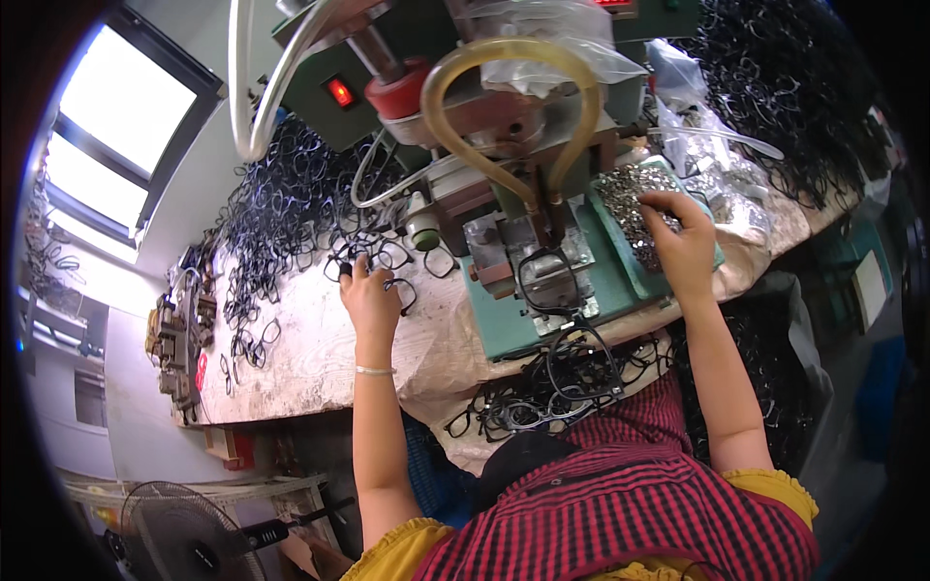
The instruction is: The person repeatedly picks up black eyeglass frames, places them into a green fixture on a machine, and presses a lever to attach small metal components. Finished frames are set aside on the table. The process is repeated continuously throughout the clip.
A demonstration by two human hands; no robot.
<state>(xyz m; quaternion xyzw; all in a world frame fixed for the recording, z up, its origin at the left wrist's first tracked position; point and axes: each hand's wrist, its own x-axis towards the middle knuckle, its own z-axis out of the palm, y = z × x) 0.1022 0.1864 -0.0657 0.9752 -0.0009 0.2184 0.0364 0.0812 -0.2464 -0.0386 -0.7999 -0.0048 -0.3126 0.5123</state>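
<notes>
My left hand (371, 302) reaches over the table with its fingers apart, touching or just above dark eyeglass frames (392, 254). One fingertip looks dark, as if covered. My right hand (683, 242) is over a green tray (620, 254) heaped with small shiny metal parts (625, 198). Its thumb and forefinger are bent together at the heap; whatever they pinch is too small to tell. Between my hands, a dark eyeglass frame (548, 310) sits at the metal fixture of a green press machine (504, 334). Another black frame (554, 373) hangs at the machine's front edge.
Piles of dark frames (291, 174) cover the table's left and the far right (785, 97). More frames (523, 407) lie on cloth at my lap. A tan hose (513, 48) arches over the press. Clear plastic bags (722, 184) lie right; a fan (189, 533) stands lower left.
</notes>
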